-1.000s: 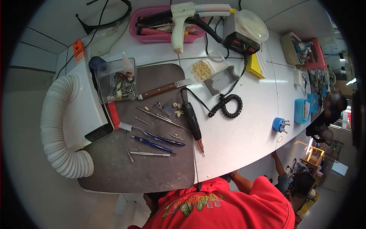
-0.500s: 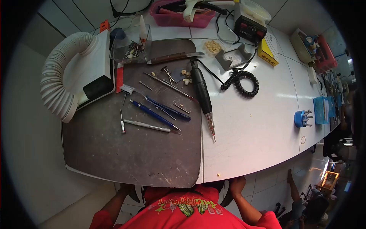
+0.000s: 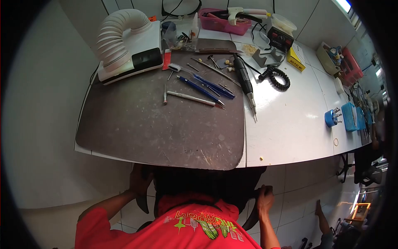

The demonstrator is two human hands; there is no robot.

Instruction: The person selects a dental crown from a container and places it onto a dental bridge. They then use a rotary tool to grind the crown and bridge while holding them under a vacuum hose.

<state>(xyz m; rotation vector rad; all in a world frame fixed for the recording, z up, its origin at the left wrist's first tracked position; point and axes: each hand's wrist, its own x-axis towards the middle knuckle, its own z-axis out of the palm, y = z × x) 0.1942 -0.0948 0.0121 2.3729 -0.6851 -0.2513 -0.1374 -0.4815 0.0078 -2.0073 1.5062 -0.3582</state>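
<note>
Below the table's front edge, my left hand (image 3: 140, 181) rests at a dark chair armrest (image 3: 142, 204); shadow hides its fingers. On the other side, my right hand (image 3: 265, 199) is curled round the other chair armrest (image 3: 251, 217). Neither hand touches the tabletop. On the brown mat (image 3: 166, 128) lie a blue pen-like tool (image 3: 199, 89), blue tweezers (image 3: 213, 86), a silver-handled tool (image 3: 190, 98), a small screwdriver (image 3: 165, 94) and a brush (image 3: 175, 67). The black rotary handpiece (image 3: 243, 76) lies along the mat's right edge.
A white unit with a ribbed hose (image 3: 112, 39) stands back left. Behind are a pink basket (image 3: 224, 25), a control box (image 3: 280, 39) and a yellow box (image 3: 295, 60). Coiled cable (image 3: 280, 79) lies right of the handpiece. A blue bur holder (image 3: 331, 118) stands right. Another person's leg (image 3: 322, 218) shows lower right.
The view has shifted, so the table and tools sit higher and farther right. More of the chair, my lap and both hands shows below the table edge.
</note>
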